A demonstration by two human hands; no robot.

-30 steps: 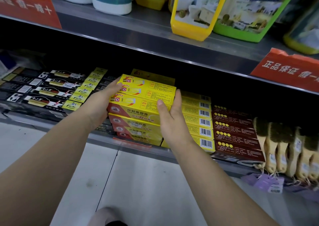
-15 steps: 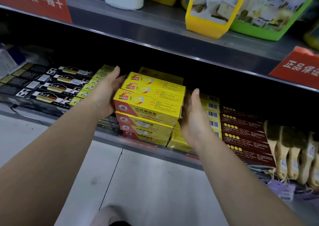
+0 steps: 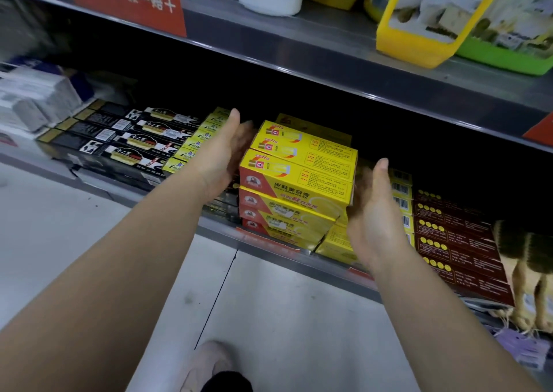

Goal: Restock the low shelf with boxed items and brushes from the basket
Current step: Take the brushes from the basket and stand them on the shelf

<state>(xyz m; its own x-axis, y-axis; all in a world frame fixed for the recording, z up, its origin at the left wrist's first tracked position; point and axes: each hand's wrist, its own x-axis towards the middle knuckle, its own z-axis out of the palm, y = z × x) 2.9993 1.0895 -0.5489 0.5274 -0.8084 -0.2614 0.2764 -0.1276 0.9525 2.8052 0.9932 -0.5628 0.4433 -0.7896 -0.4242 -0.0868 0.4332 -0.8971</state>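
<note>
A stack of yellow shoe-polish boxes (image 3: 299, 182) stands at the front of the low shelf (image 3: 215, 227), slightly skewed. My left hand (image 3: 221, 152) is held flat with spread fingers at the stack's left end, at or just off the cardboard. At the stack's right end, my right hand (image 3: 371, 212) hangs a little apart from it, palm open and blurred. Neither hand holds anything. Wooden brushes (image 3: 526, 260) with purple tags lie at the shelf's far right. The basket is out of view.
Black boxes (image 3: 134, 143) fill the shelf to the left and dark red boxes (image 3: 454, 242) to the right. More yellow boxes (image 3: 401, 194) sit behind my right hand. The upper shelf (image 3: 329, 59) overhangs with bottles and pouches. My shoe (image 3: 209, 364) rests on the tiled floor.
My right hand slid from the stack's front to its right end and came off it. My left hand opened away from the left end. The stack stays on the shelf.
</note>
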